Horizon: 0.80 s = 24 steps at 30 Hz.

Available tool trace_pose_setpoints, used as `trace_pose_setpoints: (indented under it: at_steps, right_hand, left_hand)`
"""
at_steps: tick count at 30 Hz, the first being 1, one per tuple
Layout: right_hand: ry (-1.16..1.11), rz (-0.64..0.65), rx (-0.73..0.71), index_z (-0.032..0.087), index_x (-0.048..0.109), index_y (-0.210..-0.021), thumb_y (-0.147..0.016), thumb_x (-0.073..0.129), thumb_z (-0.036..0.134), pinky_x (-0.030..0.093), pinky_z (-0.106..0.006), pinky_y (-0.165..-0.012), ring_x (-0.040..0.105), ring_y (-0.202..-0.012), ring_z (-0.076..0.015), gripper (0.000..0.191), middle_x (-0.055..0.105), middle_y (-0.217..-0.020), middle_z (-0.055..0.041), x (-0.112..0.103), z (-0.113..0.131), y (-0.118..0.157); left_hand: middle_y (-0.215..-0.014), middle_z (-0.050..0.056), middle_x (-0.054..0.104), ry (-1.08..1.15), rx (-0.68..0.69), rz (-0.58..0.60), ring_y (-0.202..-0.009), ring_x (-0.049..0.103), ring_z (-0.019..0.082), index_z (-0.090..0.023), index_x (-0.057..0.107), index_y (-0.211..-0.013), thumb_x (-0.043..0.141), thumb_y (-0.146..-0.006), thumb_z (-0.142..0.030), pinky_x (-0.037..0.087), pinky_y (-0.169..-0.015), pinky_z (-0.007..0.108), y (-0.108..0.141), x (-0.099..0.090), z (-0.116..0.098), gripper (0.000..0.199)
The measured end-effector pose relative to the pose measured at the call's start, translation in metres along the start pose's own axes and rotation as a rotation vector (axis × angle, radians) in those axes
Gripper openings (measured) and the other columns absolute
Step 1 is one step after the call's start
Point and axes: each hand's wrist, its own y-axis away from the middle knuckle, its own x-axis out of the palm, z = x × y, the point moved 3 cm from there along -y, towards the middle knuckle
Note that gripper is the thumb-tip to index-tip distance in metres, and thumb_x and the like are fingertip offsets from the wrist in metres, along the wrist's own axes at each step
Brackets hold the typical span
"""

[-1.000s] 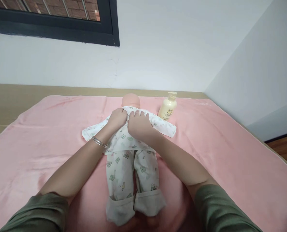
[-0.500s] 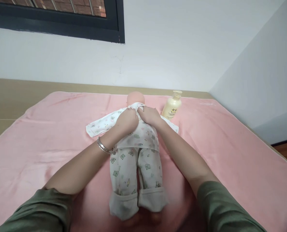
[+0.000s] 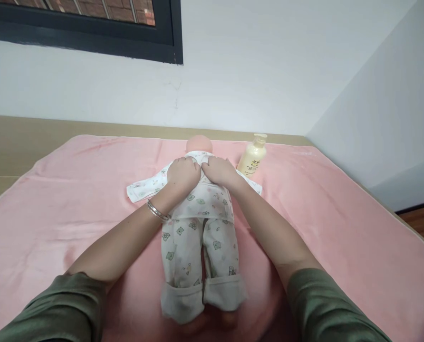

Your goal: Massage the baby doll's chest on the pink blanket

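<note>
A doll [image 3: 199, 143] lies on a pink cloth [image 3: 322, 228], its head away from me, its face not visible. It wears a white printed shirt [image 3: 205, 202] and white printed trousers [image 3: 187, 242] with turned-up cuffs. My left hand [image 3: 185, 175] rests on the upper left of the shirt, fingers bent against the fabric. Beside it, my right hand [image 3: 221, 171] lies on the upper right of the shirt, thumb towards the middle. Both hands look closed on the shirt near the collar, though the fingertips are partly hidden. The sleeves spread out to both sides.
A pale yellow bottle [image 3: 253, 157] stands on the cloth just beyond the right sleeve. The cloth covers a wooden surface [image 3: 5, 142] that meets a white wall [image 3: 251, 61]. A dark-framed window [image 3: 174, 33] is at the upper left.
My left hand has shifted slightly left and its knuckles look flatter on the shirt. The fabric at the collar lies lower. My right hand has barely moved.
</note>
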Motion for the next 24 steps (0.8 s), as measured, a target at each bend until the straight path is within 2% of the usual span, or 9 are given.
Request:
trace_pose_setpoints:
  at_steps: [3,5,9,12,14,18,21,24]
  right_hand:
    - [-0.065,0.006,0.044,0.013,0.066,-0.118,-0.1,0.029,0.044,0.038,-0.054,-0.107,0.062,-0.117,-0.0362,0.052,0.07,-0.126,-0.0191,0.002,-0.014,-0.013]
    - [-0.06,0.004,0.06,0.012,0.066,-0.119,-0.101,0.028,0.045,0.04,-0.054,-0.106,0.063,-0.116,-0.0365,0.053,0.07,-0.124,-0.0194,0.005,-0.013,-0.012]
    - [0.078,-0.076,0.108,0.009,0.06,-0.125,-0.103,0.031,0.034,0.042,-0.058,-0.103,0.06,-0.119,-0.0372,0.045,0.066,-0.126,-0.0236,0.007,0.008,0.007]
    - [0.185,-0.124,0.093,0.004,0.056,-0.13,-0.101,0.036,0.025,0.048,-0.053,-0.097,0.057,-0.121,-0.0374,0.041,0.062,-0.129,-0.0281,0.009,0.028,0.023]
    - [0.206,-0.146,0.07,0.004,0.056,-0.13,-0.101,0.037,0.024,0.049,-0.048,-0.094,0.057,-0.119,-0.0366,0.04,0.061,-0.128,-0.0282,0.008,0.033,0.027]
    - [0.118,-0.084,-0.019,0.012,0.062,-0.12,-0.102,0.035,0.027,0.048,-0.045,-0.095,0.061,-0.113,-0.0336,0.036,0.067,-0.121,-0.0204,0.006,0.017,0.012]
    - [-0.02,-0.032,0.042,0.015,0.064,-0.114,-0.104,0.028,0.036,0.047,-0.046,-0.096,0.064,-0.111,-0.0333,0.043,0.07,-0.119,-0.0171,0.003,-0.004,-0.006]
    - [-0.031,-0.007,0.08,0.013,0.064,-0.114,-0.104,0.026,0.037,0.046,-0.048,-0.098,0.064,-0.111,-0.0339,0.045,0.07,-0.12,-0.0176,0.005,-0.012,-0.013]
  left_hand:
    - [-0.11,0.023,0.07,-0.063,0.038,-0.012,-0.111,0.065,0.035,-0.007,0.069,-0.106,0.042,-0.093,-0.021,0.05,-0.09,0.04,0.01,-0.004,-0.01,0.034]
    - [-0.11,0.023,0.07,-0.041,0.034,-0.005,-0.111,0.064,0.035,-0.008,0.069,-0.106,0.042,-0.092,-0.022,0.05,-0.087,0.04,0.011,-0.005,-0.011,0.033]
    - [-0.111,0.02,0.072,0.081,-0.014,0.048,-0.105,0.066,0.037,-0.014,0.069,-0.104,0.041,-0.093,-0.03,0.05,-0.082,0.044,-0.004,0.0,0.003,0.033]
    - [-0.115,0.017,0.071,0.153,-0.018,0.061,-0.106,0.066,0.035,-0.017,0.067,-0.108,0.037,-0.095,-0.033,0.05,-0.082,0.043,-0.017,0.004,0.015,0.036]
    - [-0.116,0.017,0.071,0.152,-0.005,0.054,-0.106,0.066,0.034,-0.018,0.065,-0.111,0.033,-0.097,-0.033,0.05,-0.083,0.042,-0.021,0.004,0.018,0.039]
    - [-0.114,0.021,0.069,-0.016,0.046,0.034,-0.108,0.065,0.035,-0.01,0.064,-0.116,0.03,-0.099,-0.031,0.049,-0.087,0.043,-0.007,0.001,0.007,0.043]
    - [-0.117,0.025,0.066,-0.152,0.115,-0.009,-0.113,0.062,0.038,-0.004,0.062,-0.12,0.035,-0.096,-0.024,0.046,-0.094,0.046,0.013,-0.002,-0.01,0.041]
    - [-0.118,0.025,0.066,-0.209,0.225,-0.045,-0.116,0.061,0.038,-0.005,0.062,-0.121,0.04,-0.091,-0.016,0.038,-0.106,0.051,0.025,-0.003,-0.023,0.038]
